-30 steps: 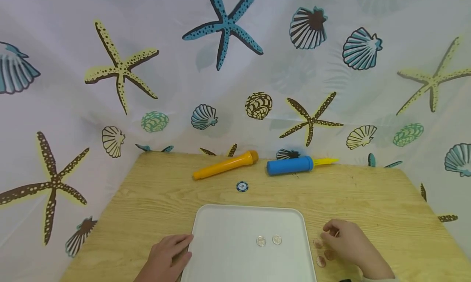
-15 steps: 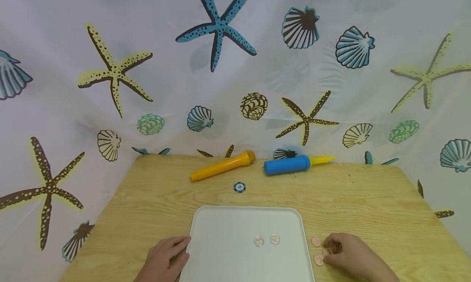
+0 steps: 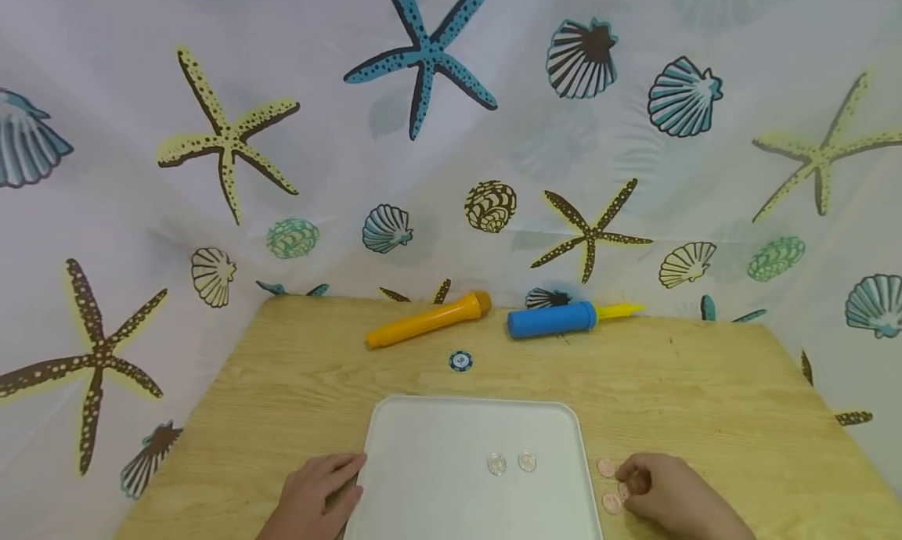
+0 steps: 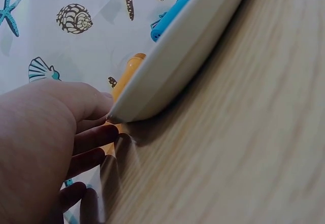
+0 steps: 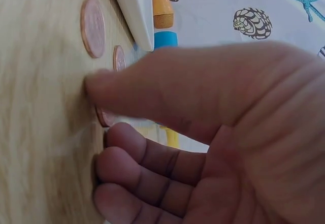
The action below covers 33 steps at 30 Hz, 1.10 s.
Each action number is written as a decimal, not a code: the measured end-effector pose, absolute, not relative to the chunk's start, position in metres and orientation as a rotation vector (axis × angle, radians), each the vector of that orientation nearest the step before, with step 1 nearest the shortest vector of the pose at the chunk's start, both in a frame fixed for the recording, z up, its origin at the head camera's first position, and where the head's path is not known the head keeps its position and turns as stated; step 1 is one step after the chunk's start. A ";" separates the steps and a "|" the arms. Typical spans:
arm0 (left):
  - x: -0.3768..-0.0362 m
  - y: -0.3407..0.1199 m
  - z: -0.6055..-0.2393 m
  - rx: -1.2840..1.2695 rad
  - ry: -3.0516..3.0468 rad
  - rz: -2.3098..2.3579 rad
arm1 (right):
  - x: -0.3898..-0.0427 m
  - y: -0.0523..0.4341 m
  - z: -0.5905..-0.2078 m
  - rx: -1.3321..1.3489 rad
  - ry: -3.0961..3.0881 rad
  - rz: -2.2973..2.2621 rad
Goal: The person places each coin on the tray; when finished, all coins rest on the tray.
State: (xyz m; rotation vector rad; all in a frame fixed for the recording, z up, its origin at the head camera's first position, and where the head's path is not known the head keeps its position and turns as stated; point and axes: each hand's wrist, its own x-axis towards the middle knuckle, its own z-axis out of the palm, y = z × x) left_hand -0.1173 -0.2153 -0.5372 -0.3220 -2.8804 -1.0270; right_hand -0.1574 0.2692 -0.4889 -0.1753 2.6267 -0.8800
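Note:
A white tray (image 3: 423, 405) lies on the wooden table near me, with two silver coins (image 3: 496, 464) (image 3: 527, 462) inside it. Just right of the tray, three copper coins (image 3: 606, 468) lie on the wood. My right hand (image 3: 634, 484) is down among them. In the right wrist view its thumb and curled fingers (image 5: 127, 107) pinch one copper coin (image 5: 104, 118) at its edges against the table, with two more coins (image 5: 93, 27) beyond. My left hand (image 3: 320, 489) rests with relaxed fingers (image 4: 94, 135) against the tray's left rim (image 4: 172, 61).
An orange cylinder (image 3: 428, 319) and a blue pump (image 3: 557, 318) with a yellow nozzle lie at the table's far edge. A small blue poker chip (image 3: 460, 361) sits in front of them. A starfish-and-shell curtain (image 3: 423, 133) closes off the back and sides.
My right hand has drawn back a little toward me and lowered its fingertips onto the copper coins. The left hand stays at the tray's rim.

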 end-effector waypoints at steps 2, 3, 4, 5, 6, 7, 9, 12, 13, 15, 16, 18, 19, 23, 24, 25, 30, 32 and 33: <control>-0.119 -0.215 -0.537 -0.330 -2.877 -1.014 | -0.159 0.269 -0.488 -0.154 2.633 -0.867; -0.120 -0.215 -0.537 -0.328 -2.872 -1.016 | -0.159 0.269 -0.488 -0.149 2.638 -0.869; -0.120 -0.215 -0.538 -0.322 -2.868 -1.019 | -0.159 0.269 -0.487 -0.158 2.644 -0.869; -0.120 -0.215 -0.538 -0.321 -2.858 -1.027 | -0.160 0.269 -0.487 -0.151 2.647 -0.866; -0.120 -0.215 -0.538 -0.317 -2.850 -1.036 | -0.160 0.269 -0.486 -0.145 2.649 -0.870; -0.120 -0.215 -0.537 -0.312 -2.843 -1.044 | -0.161 0.269 -0.486 -0.140 2.651 -0.873; -0.120 -0.216 -0.536 -0.300 -2.840 -1.064 | -0.161 0.268 -0.486 -0.132 2.646 -0.884; -0.119 -0.216 -0.535 -0.294 -2.856 -1.082 | -0.162 0.267 -0.487 -0.104 2.616 -0.905; -0.118 -0.215 -0.534 -0.291 -2.864 -1.088 | -0.162 0.267 -0.488 -0.106 2.610 -0.904; -0.117 -0.215 -0.534 -0.282 -2.881 -1.103 | -0.162 0.268 -0.490 -0.112 2.599 -0.900; -0.117 -0.215 -0.535 -0.276 -2.889 -1.109 | -0.162 0.268 -0.490 -0.115 2.593 -0.899; -0.116 -0.215 -0.536 -0.265 -2.901 -1.115 | -0.163 0.267 -0.491 -0.123 2.589 -0.882; -0.116 -0.215 -0.536 -0.261 -2.904 -1.115 | -0.164 0.267 -0.490 -0.128 2.588 -0.882; -0.117 -0.215 -0.536 -0.258 -2.912 -1.111 | -0.163 0.268 -0.490 -0.156 2.571 -0.899; -0.117 -0.215 -0.536 -0.261 -2.914 -1.105 | -0.163 0.269 -0.489 -0.162 2.567 -0.904; -0.117 -0.215 -0.536 -0.266 -2.914 -1.097 | -0.162 0.270 -0.489 -0.174 2.560 -0.916; -0.117 -0.214 -0.536 -0.281 -2.903 -1.075 | -0.160 0.274 -0.489 -0.249 2.555 -0.937; -0.117 -0.214 -0.536 -0.284 -2.898 -1.079 | -0.161 0.277 -0.489 -0.289 2.547 -0.953; -0.117 -0.214 -0.535 -0.285 -2.898 -1.079 | -0.161 0.278 -0.488 -0.304 2.538 -0.965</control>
